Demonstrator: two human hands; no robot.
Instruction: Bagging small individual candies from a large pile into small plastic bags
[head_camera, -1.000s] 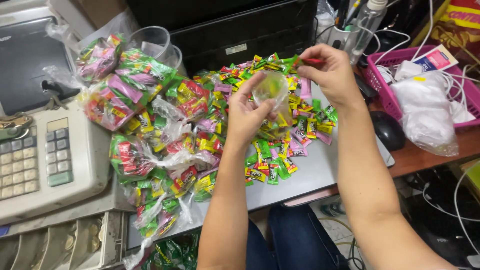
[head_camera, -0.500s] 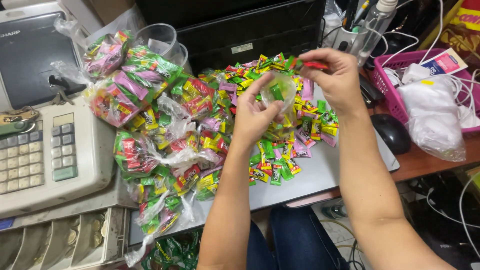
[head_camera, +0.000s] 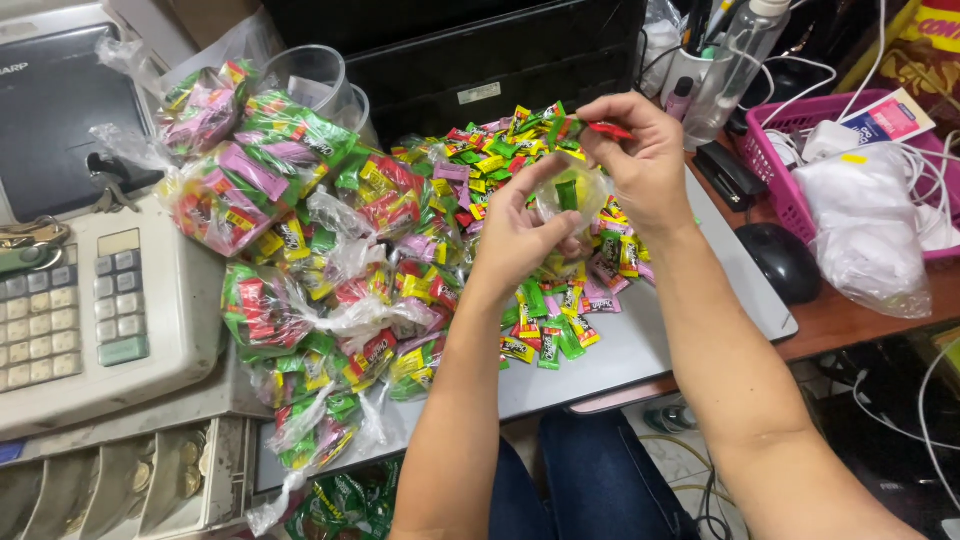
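1. Cluttered shop surface (head_camera: 650, 350): grey top, dark wood edge out past the right hand, black drawer unit behind it.
2. Left hand (head_camera: 515, 235) has its fingers closed around a small clear plastic bag (head_camera: 568, 195), holding it from below. My read: it props the mouth up so the bag can be filled. At least one green piece shows inside.
3. Right hand (head_camera: 645, 165) sits just above and beside the bag, thumb and forefinger pinched shut on a red wrapped candy (head_camera: 608, 129), right at the bag's rim.
4. Directly under both hands: a loose heap of wrapped candies (head_camera: 480, 170) in green, yellow, red and pink, close enough to pick from.
5. Outboard of the left hand: a pile of filled, knotted candy bags (head_camera: 290, 260), kept apart from the loose heap, likely so finished ones stay separate.
6. Further beyond that pile: a cash register (head_camera: 90, 280) with its coin drawer (head_camera: 150, 490) open.
7. Outboard of the right hand: computer mouse (head_camera: 780, 260), white plastic bag (head_camera: 865, 240), pink basket (head_camera: 775, 165) with cables.
8. Hard to tell: how full the clear bag is, since the left palm covers its bottom. The candy in the pinch is mostly hidden by fingertips. The heap's far side blends into the drawer unit's shadow.
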